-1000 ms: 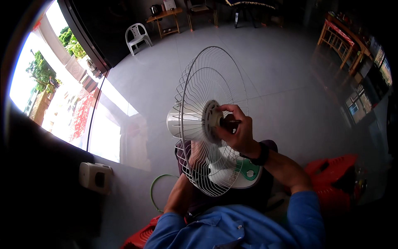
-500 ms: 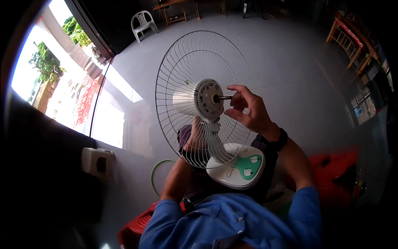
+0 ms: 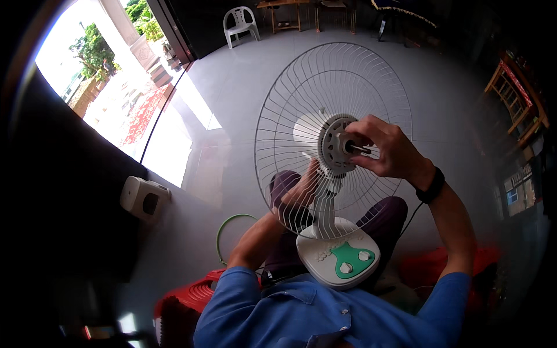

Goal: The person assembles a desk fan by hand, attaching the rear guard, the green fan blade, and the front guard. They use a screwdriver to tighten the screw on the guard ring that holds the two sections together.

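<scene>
Right now, from my distant seat, I'm seeing the gray floor (image 3: 243,75) spreading out ahead, with the white electric fan (image 3: 333,165) standing close in front of the person, between the knees. Its wire guard (image 3: 310,136) is facing up and to the right, no blades showing over it, and its white base (image 3: 322,255) is sitting near the lap with the green control panel (image 3: 357,261) facing the person.

Behind the wires, the left hand (image 3: 308,181) is reaching to the neck under the motor housing; the mesh and hub are hiding its fingers, so I'm not managing to make out how tightly they're curling, if at all. The right hand (image 3: 386,148) is pinching the pale collar (image 3: 347,144) at the hub's center between thumb and curled fingers, with the thin metal shaft (image 3: 362,150) poking out between them.

Half a second ago those fingers were spreading apart, clear of the hub; now they're closing around the collar. I'm taking that as a renewed hold on the part, with the left hand probably steadying the neck.
</scene>
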### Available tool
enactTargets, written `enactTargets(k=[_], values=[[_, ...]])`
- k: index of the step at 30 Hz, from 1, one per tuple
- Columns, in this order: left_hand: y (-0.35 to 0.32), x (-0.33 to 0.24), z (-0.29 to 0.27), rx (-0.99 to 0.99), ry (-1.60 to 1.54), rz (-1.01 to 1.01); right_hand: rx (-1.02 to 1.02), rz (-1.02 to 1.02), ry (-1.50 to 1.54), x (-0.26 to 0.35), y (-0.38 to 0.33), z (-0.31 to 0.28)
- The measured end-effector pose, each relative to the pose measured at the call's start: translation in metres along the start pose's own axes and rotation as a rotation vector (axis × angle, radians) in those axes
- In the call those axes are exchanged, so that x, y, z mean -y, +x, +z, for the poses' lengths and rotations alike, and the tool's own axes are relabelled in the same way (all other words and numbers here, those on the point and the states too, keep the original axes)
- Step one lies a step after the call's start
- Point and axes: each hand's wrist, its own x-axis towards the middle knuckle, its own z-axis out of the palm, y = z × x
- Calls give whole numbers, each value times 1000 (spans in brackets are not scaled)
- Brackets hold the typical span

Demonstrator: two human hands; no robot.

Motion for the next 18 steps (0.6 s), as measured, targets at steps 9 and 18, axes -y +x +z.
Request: enactTargets(k=[9, 18], values=[[-25, -28, 9, -146, 743, 430, -56, 583, 223, 67, 17, 13], [-34, -29, 24, -128, 694, 483, -264, 564, 381, 39, -3, 43]])
